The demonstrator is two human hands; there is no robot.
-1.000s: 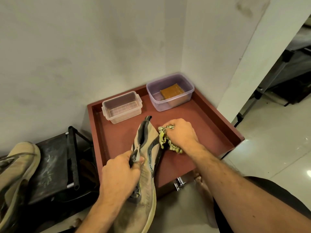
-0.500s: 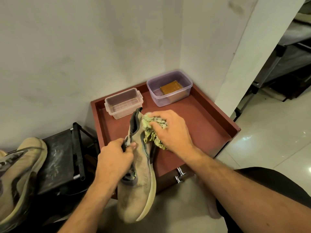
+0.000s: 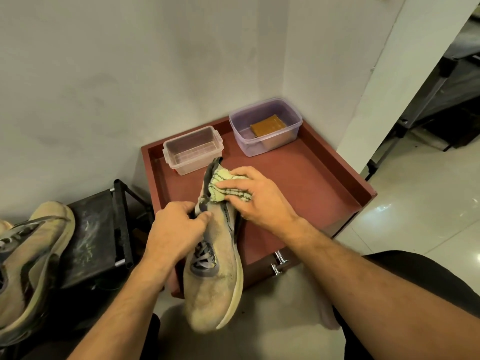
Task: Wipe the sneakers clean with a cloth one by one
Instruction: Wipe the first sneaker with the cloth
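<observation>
Second sneaker (image 3: 28, 266) lying far left on dark rack (image 3: 96, 235). Left hand (image 3: 174, 232) gripping held sneaker (image 3: 215, 276) at collar, toe overhanging near edge of red tray (image 3: 311, 183). Right hand (image 3: 262, 198) curled round cloth (image 3: 226, 188), pressed to heel; bare tray floor right.

Your left hand (image 3: 176, 231) grips the sneaker (image 3: 215, 268) over the red tray (image 3: 324, 183); right hand (image 3: 259, 196) presses the cloth (image 3: 223, 188) (heel end).

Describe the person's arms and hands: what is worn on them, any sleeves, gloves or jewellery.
Both forearms are bare with visible hair; no sleeves reach them. The left hand and right hand wear no gloves, and no rings, watch or bands show on the visible sides.
</observation>
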